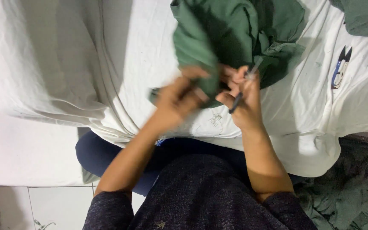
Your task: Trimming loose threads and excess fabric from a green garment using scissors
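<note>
Both hands meet at the green cloth's (235, 38) near edge: left hand (177, 100) pinches fabric, right hand (243, 102) grips a pen (243, 85) angled toward it.

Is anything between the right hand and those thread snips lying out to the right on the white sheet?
Nothing visible. The thread snips lie alone on the white sheet, with bare cloth between them and the right hand, which already holds a pen. The green fabric sits left of that path.

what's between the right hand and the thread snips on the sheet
Only bare white sheet lies between the right hand and the thread snips, seen in the head view.
</note>
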